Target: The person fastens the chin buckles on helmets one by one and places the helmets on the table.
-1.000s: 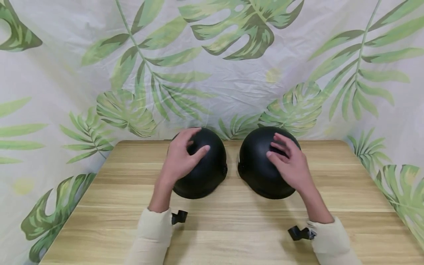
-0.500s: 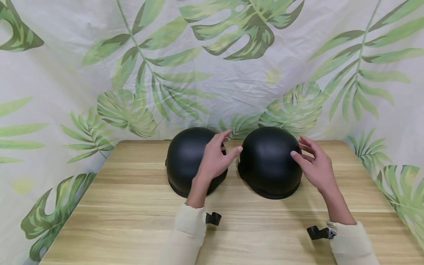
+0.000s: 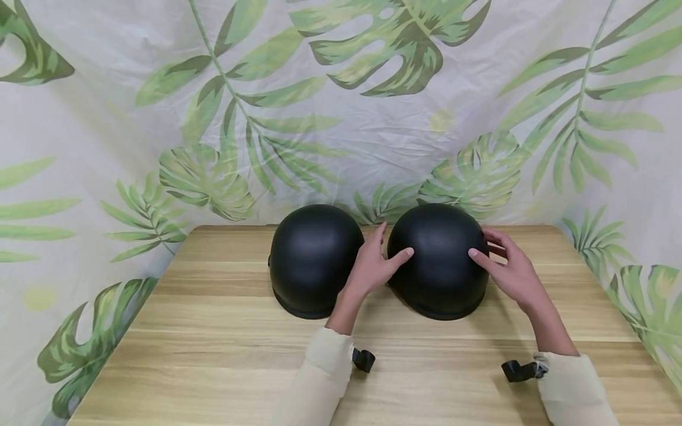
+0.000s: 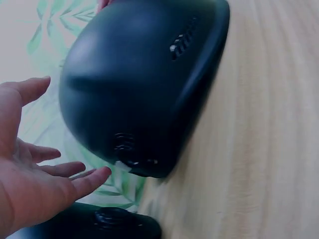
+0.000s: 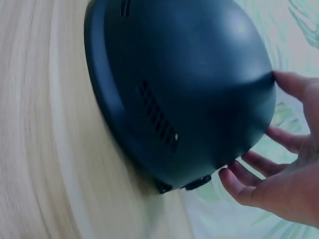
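Two smooth black helmets sit dome-up, side by side, toward the back of the wooden table: a left helmet (image 3: pixel 314 260) and a right helmet (image 3: pixel 438 266). My left hand (image 3: pixel 373 266) is between them with fingers spread; the left wrist view shows its palm and straight fingers beside the right helmet (image 4: pixel 134 79), apparently just clear of it. On the opposite side, my right hand (image 3: pixel 508 269) lies against that same helmet. Its thumb and some loosely bent fingertips touch the shell (image 5: pixel 199 84) in the right wrist view, without wrapping round it. Slotted vents mark the helmet's side.
Behind the table (image 3: pixel 213 355) hangs a pale cloth (image 3: pixel 383 142) printed with green leaves, close to the back edge. Black camera mounts stick out from both cream sleeves (image 3: pixel 567 378).
Both hands have moved right. The left went from over the left helmet into the gap between the two; the right slid from above the right helmet to its outer side. The helmets look unmoved.
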Tool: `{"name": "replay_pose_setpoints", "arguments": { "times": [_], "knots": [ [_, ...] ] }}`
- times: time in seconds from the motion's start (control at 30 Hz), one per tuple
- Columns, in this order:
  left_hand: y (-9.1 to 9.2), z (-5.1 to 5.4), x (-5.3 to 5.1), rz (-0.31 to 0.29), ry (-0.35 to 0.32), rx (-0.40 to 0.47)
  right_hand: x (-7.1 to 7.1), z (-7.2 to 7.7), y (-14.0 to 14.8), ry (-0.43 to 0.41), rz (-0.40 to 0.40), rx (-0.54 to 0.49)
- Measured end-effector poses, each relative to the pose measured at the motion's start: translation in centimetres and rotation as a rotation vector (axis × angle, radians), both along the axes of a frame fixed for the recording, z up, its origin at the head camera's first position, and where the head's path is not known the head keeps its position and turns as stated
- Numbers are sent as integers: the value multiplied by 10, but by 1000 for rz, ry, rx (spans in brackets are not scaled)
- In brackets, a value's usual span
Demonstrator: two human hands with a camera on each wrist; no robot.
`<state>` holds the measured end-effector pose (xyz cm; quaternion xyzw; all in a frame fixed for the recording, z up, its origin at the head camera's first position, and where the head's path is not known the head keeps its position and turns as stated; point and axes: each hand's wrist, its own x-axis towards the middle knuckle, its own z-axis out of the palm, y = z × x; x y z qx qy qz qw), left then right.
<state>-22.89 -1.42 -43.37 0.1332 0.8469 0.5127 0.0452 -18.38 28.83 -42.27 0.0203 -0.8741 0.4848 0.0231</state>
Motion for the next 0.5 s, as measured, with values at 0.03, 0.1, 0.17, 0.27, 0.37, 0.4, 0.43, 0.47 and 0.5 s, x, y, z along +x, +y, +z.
{"name": "replay_pose_setpoints", "arguments": {
  "times": [0.03,0.1,0.17,0.27,0.37,0.4,0.43,0.47,0.5],
  "knots": [
    [1,-2,-1,1,-9,-11,-1,-1,2,-12,4,-3],
    [2,-6,-1,-1,-24,-28,-3,-4,4,-37,13,-11],
    [3,-8,-2,-7,-38,-34,-4,-5,7,-60,19,-19],
    [4,-9,-3,-14,-48,-36,-4,-6,9,-84,23,-27],
    [3,-11,-5,-14,-54,-35,-4,-6,9,-95,30,-37],
    [3,-11,-5,-13,-57,-34,-4,-6,9,-98,32,-43],
    [3,-11,-5,-10,-63,-33,-5,-7,9,-100,35,-48],
    [2,-11,-5,-7,-67,-30,-5,-7,9,-101,39,-52],
    [2,-11,-4,-6,-71,-25,-6,-8,9,-101,42,-56]
  ]
}}
